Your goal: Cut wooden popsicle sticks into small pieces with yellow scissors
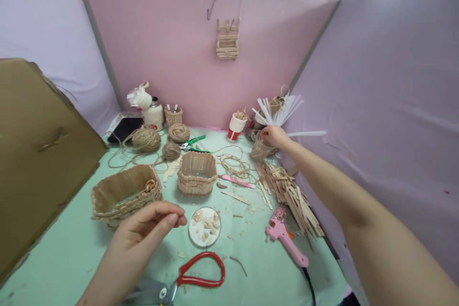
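Pink and lilac panels enclose a pale green table (247, 229), seen from the head camera. At its far right side, just before a spray of white strips (287, 110), stands a clear cup (258, 152); the right hand (275, 136) is at its mouth, fingers bent down, and whether they grip anything in it I cannot tell. Well apart from it, the left hand (148, 227) hangs near the front, thumb and fingertips meeting; whether something tiny is pinched there cannot be made out. Just beyond that hand is a long basket (125, 186) with a coiled knot at its right end; to its right sits a smaller basket (197, 182). Beside the left fingertips, a round dish (204, 244) holds wood scraps (206, 222). Toward the back wall, a red-and-white cup (235, 128) is packed with thin sticks (241, 114), a pot (173, 119) holds pens (172, 108), and an open bottle (153, 115) stands beside it.
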The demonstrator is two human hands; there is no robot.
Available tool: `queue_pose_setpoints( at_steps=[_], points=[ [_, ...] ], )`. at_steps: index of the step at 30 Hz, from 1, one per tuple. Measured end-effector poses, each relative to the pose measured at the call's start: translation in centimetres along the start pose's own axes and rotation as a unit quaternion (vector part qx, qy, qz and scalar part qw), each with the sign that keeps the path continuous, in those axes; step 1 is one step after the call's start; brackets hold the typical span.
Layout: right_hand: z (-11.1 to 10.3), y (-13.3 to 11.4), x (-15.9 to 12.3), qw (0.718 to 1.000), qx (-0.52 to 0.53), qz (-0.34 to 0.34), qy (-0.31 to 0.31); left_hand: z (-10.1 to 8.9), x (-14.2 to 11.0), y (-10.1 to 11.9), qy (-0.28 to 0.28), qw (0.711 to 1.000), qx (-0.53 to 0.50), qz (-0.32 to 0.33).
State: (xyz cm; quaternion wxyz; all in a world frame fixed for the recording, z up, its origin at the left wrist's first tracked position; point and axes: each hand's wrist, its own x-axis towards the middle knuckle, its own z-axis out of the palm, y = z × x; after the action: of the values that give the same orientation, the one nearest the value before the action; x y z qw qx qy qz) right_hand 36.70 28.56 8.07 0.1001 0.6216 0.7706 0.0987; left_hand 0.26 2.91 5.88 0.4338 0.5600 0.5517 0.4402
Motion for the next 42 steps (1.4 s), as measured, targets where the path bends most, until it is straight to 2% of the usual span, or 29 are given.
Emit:
queue_pose_setpoints(
  at_steps=[3, 6, 9, 14, 20, 25, 28, 34, 38, 42],
  points=[
    [0.5, 0.3, -0.4, 1.000, -0.006, 0.020, 0.001, 0.1, 0.1, -0.7, 0.012, 0.999, -0.015, -0.027],
    [0.7, 0.4, -0.6, 0.999, -0.001, 0.015, -0.034, 0.1, 0.1, -1.5, 0.020, 0.999, -0.025, -0.044],
    [0.6, 0.3, -0.3, 0.998, 0.013, 0.003, -0.055, -0.1, 0.2, -2.2, 0.017, 0.998, -0.028, -0.048],
    [0.4, 0.3, -0.3, 0.999, -0.001, 0.039, -0.034, -0.3, 0.3, -2.8, 0.013, 0.998, -0.035, -0.051],
    [0.5, 0.2, 0.0, 0.997, 0.005, 0.031, -0.076, -0.3, 0.4, -3.4, -0.002, 0.998, -0.034, -0.055],
    [0.6, 0.1, 0.1, 0.996, -0.001, 0.058, -0.072, -0.2, 0.5, -3.4, 0.022, 0.996, -0.051, -0.075],
    [0.6, 0.1, 0.1, 0.995, 0.010, 0.047, -0.089, -0.1, 0.5, -3.1, 0.032, 0.994, -0.059, -0.081],
    [0.5, 0.6, 0.0, 0.994, 0.007, 0.077, -0.071, 0.0, 0.5, -3.2, 0.032, 0.994, -0.053, -0.085],
    [0.4, 0.5, 0.1, 0.994, 0.017, 0.055, -0.090, 0.0, 0.5, -3.5, 0.028, 0.995, -0.055, -0.083],
    [0.6, 0.3, 0.1, 0.995, 0.012, 0.073, -0.072, 0.0, 0.5, -3.5, 0.024, 0.995, -0.053, -0.086]
  ],
)
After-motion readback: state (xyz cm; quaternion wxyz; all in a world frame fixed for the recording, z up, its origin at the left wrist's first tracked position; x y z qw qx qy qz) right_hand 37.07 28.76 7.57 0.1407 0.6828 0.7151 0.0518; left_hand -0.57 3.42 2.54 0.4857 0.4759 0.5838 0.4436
